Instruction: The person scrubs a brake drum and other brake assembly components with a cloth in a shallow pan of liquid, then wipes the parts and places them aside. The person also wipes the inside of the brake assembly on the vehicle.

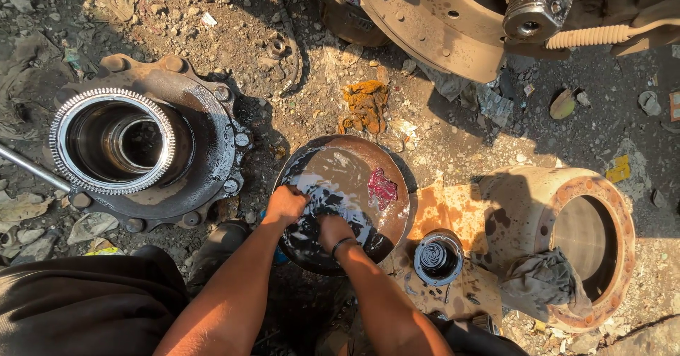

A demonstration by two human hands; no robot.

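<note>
Head view: my left hand [285,204] curls closed on the rim of the round metal basin [394,186] of dark liquid; my right hand [333,230] dips inside, grip unclear, near a red rag [381,186].

Tight ground around the basin [397,207]

Hemmed left by the wheel hub [142,150], right by the brake drum [559,243] and small bearing [438,258]; open dirt toward the orange rag [365,104].
</note>
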